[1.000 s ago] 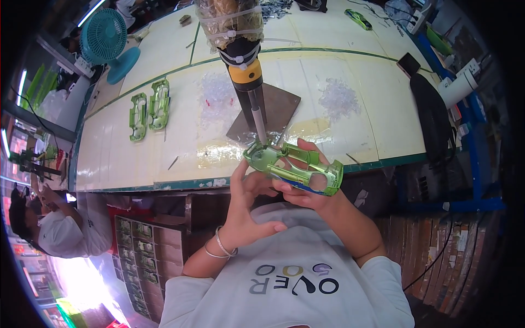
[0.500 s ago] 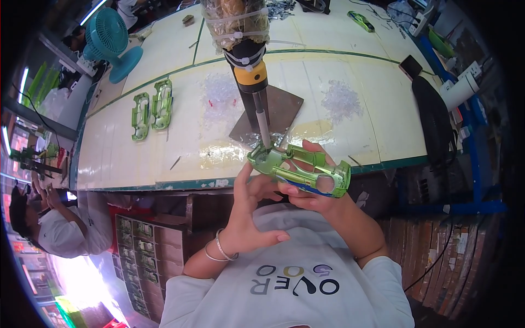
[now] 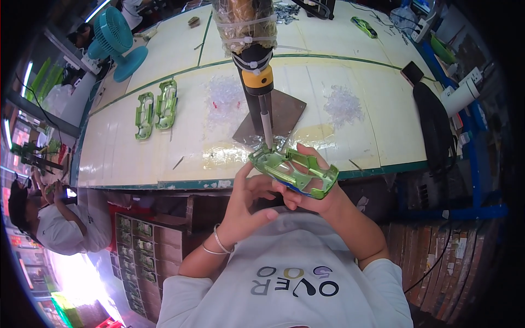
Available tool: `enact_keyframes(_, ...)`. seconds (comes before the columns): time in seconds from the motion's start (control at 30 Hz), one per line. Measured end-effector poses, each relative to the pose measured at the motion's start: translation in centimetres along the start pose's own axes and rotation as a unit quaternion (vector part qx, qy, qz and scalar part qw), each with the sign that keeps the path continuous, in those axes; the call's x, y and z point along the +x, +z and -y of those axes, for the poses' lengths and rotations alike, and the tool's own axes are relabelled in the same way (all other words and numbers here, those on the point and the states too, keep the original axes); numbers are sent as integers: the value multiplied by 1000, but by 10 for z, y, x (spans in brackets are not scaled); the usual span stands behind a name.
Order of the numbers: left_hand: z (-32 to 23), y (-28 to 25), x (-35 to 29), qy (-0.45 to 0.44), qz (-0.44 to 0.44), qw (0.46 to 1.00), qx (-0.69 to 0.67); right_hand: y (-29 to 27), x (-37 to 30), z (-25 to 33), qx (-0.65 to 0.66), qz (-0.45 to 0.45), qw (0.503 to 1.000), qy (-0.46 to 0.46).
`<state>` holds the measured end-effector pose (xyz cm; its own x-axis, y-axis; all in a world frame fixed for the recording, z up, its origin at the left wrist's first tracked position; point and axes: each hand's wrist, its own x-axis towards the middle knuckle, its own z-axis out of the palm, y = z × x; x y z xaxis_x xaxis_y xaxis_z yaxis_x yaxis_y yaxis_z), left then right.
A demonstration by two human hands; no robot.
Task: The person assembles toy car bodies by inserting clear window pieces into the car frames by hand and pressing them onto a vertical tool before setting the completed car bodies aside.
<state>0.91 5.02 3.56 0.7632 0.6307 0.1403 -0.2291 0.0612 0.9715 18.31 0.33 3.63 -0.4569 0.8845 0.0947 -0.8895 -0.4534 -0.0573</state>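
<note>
lying across right hand [image 3: 318, 204], green shell [image 3: 293, 177]

This was an assembly workshop: a mounted driver tool [image 3: 258, 77] stood over a long counter [image 3: 391, 115] bearing piles of small clear parts [image 3: 343, 105]. A divided tray [image 3: 167, 234] held rows of green shells [image 3: 144, 229].

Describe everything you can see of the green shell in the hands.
The green shell is glossy, probably moulded plastic, long and hollow like a toy-car body, with several cut-out openings and blue along its lower side. It slants over the worktable's near edge, right end nearer the person. The right hand grips its right part from beneath; the left hand's fingers support its left end. There the driver's tip meets it; exact contact is unclear.
</note>
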Motion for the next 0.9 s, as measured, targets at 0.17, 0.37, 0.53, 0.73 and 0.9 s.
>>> enact_keyframes(0.17, -2, -56, 31, 31, -140, 914, 380, -8, -37, -16, -27, -217, 974, -63)
enact_keyframes(0.37, -8, -182, 61, 51, -227, 648, 726, 14, -109, 16, -209, -275, 890, -298)
enact_keyframes(0.53, -13, -185, 43, 47, -149, 580, 800, 2, -160, 113, -734, -494, 338, -319)
enact_keyframes(0.73, -39, -148, 27, 121, -177, 642, 736, -19, -143, 220, -822, -498, 44, -271)
enact_keyframes(0.9, -81, -104, -19, 102, -211, 894, 382, -17, -92, 222, -740, -443, 11, -506)
